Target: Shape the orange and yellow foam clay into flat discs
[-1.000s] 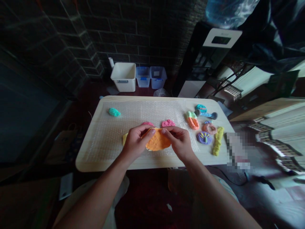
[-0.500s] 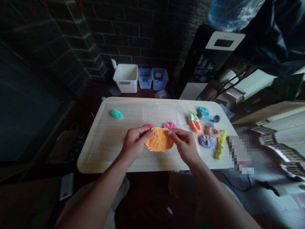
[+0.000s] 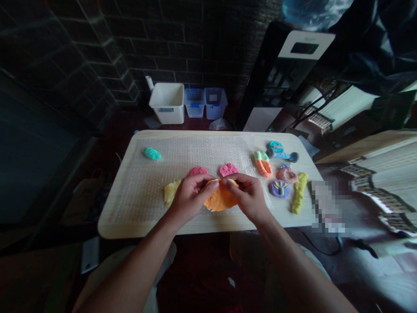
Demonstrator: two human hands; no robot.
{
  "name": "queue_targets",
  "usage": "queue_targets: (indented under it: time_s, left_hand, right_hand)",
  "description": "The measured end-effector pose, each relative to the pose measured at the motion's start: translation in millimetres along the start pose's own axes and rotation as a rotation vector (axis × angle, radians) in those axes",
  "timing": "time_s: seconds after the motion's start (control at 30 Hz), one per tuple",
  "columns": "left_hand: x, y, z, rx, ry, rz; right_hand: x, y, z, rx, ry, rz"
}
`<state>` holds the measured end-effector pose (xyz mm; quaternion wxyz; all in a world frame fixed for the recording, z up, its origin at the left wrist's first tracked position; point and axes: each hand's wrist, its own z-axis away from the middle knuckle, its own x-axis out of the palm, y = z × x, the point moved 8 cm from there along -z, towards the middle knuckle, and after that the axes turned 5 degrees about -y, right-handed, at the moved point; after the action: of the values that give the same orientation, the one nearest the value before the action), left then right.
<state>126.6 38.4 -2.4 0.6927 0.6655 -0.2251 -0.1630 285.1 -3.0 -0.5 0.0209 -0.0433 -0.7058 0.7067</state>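
A flattened piece of orange modelling clay [image 3: 221,199] with a paler edge hangs between my hands above the table. My left hand [image 3: 193,193] pinches its upper left edge between thumb and fingers. On the other side my right hand [image 3: 246,192] pinches the upper right edge, the two thumbs close together. Just beyond my fingers lie two pink clay pieces, one on the left [image 3: 198,171] and one on the right [image 3: 228,169]. A flat yellow clay piece [image 3: 170,191] shows partly behind my left hand.
Bubble wrap [image 3: 143,178] covers much of the pale table [image 3: 130,229]. A teal clay lump [image 3: 152,153] lies far left. At the right are an orange-and-green clay loop [image 3: 263,165], a purple disc [image 3: 279,189] and a yellow strip [image 3: 299,193]. Bins [image 3: 167,102] stand beyond.
My hands have come closer together, and the orange clay's top edge is now gathered between them. The view has shifted slightly, and the yellow piece and more of the pink pieces now show.
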Motion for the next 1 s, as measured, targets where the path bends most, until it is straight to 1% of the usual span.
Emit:
queue_targets:
  time_s: [0.13,0.2,0.3,0.37,0.47,0.63,0.73,0.83,0.9,1.0]
  left_hand:
    - [3.9,2.7,1.8,0.031,0.001,-0.099]
    - [4.8,2.4,1.9,0.032,0.001,-0.114]
    - [7.6,-2.5,0.8,-0.003,-0.037,-0.006]
    - [7.7,-5.2,0.1,-0.016,-0.05,0.047]
    - [2.4,-6.3,-0.4,-0.009,-0.009,0.048]
    - [-1.7,-5.8,-0.2,-0.042,0.017,0.072]
    - [-8.1,-3.6,0.1,-0.038,0.065,0.033]
    - [-12.8,-4.4,-0.1,-0.027,0.1,0.035]
    - [-10.9,-7.3,-0.5,-0.036,0.086,0.091]
    - [-1.8,-11.5,-0.8,-0.072,0.013,0.135]
  right_hand:
    - [4.9,-3.8,0.2,-0.018,-0.023,-0.039]
    - [4.4,-4.3,0.0,-0.02,-0.006,-0.045]
    - [-0.3,-4.0,-0.2,-0.02,0.035,-0.049]
    - [-2.2,-2.0,0.0,0.0,0.033,-0.073]
    - [-1.8,3.8,1.3,0.06,0.003,-0.104]
    - [-4.7,8.8,2.9,0.098,0.034,-0.164]
    - [-6.4,7.4,1.2,0.079,0.039,-0.188]
    - [-9.4,3.7,-0.4,0.036,0.047,-0.143]
    - [-10.1,2.9,-0.2,0.027,0.055,-0.12]
    - [-6.5,2.6,1.6,0.036,0.051,-0.123]
